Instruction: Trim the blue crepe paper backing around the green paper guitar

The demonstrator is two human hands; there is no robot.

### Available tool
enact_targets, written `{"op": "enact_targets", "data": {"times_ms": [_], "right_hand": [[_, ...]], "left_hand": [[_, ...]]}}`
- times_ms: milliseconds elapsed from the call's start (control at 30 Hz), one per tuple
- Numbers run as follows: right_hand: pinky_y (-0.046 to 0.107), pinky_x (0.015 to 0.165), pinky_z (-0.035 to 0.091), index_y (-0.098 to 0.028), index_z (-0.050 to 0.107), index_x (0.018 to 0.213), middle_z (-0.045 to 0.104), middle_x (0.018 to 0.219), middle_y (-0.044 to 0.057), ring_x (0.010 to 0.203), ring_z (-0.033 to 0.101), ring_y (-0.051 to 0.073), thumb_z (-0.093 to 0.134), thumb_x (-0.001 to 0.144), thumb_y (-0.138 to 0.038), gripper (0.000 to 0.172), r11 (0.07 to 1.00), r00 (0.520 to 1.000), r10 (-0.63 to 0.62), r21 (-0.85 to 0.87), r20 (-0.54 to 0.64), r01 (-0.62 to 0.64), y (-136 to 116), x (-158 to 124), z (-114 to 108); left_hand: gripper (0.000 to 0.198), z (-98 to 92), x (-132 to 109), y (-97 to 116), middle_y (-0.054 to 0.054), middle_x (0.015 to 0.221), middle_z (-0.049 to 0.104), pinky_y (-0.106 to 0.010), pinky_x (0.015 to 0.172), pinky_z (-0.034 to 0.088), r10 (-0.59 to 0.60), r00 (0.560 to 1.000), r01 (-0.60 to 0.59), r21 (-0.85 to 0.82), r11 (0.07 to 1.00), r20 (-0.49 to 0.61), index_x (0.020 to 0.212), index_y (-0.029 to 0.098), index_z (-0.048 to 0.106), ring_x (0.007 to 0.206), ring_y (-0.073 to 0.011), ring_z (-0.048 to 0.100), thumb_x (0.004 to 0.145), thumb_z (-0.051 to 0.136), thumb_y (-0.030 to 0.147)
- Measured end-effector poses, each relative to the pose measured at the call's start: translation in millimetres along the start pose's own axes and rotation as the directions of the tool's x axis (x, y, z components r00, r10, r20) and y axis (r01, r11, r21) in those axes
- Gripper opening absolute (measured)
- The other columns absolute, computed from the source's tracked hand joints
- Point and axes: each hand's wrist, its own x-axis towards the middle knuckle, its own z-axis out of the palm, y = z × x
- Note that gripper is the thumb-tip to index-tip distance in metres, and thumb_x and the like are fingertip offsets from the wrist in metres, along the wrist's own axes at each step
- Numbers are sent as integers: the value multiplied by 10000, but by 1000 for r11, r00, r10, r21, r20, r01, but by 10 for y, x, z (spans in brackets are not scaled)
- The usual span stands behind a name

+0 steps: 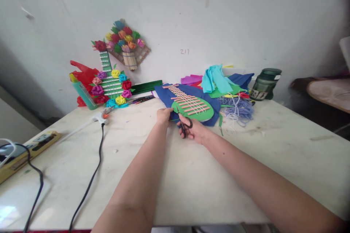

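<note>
My right hand [193, 130] is closed round the black handles of a pair of scissors [182, 131], whose blades point away from me, over the near edge of a green guitar-shaped board [179, 111]. Pinkish sticks [191, 105] lie in rows across the board, with white strings running along them. Under the board spreads blue crepe paper [217, 107], sticking out around its outline. At the near left edge my left hand [163, 115] pinches the blue crepe paper beside the board; its fingertips are partly hidden.
Behind stand a flower-trimmed green guitar [112, 83], a green glue bottle [85, 94] and a red bag [84, 76]. A glue gun [100, 117] and power strip [30, 153] lie left. Coloured paper [217, 80], purple yarn [237, 111] and a dark bottle [265, 84] are right.
</note>
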Motion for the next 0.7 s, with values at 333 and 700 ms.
{"op": "enact_targets", "data": {"times_ms": [333,700], "right_hand": [[128,261,196,-117,559,805,575,508,6,353,524,69,549,827,-533,417,998,998,-50,34,-47,52,6,-57,41],[137,255,202,-127,554,796,580,516,8,352,521,74,584,791,-550,424,995,996,-66,73,-57,70,29,-37,43]], "left_hand": [[46,-44,-107,88,-20,512,579,-268,479,451,-37,991,49,-90,995,131,614,147,579,442,-135,529,625,606,182],[147,-87,-98,143,-11,550,567,-224,490,437,-66,968,78,-43,996,241,669,136,605,478,-108,523,523,587,125]]}}
